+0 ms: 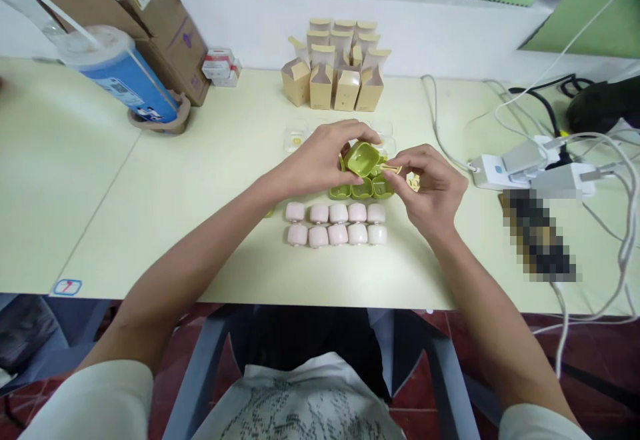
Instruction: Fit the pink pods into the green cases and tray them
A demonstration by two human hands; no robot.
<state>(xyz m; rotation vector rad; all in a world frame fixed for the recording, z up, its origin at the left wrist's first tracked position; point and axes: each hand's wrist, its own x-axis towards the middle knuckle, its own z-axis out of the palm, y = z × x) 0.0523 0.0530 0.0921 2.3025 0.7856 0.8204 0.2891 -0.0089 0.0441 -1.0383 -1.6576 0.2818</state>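
My left hand [340, 153] is closed around a small green square cup [363, 159], its hollow side tilted toward me. Close to the cup's right side, my right hand [425, 183] pinches a small thin yellowish piece [391, 169] between thumb and fingertips. Below both hands, more green cups [362, 189] stand in a row on the table. Nearer to me lie two rows of small rounded pale pink and white pieces [337, 234]. Clear plastic trays [297, 137] sit behind my hands, partly hidden. Small yellowish bits [413, 181] lie beside my right hand.
Several opened small cardboard boxes [334, 80] stand against the wall. At the left are a blue cup [135, 80], a large carton [170, 33] and small white-red boxes [221, 67]. A power strip [515, 167], cables and a pixelated object [540, 237] occupy the right.
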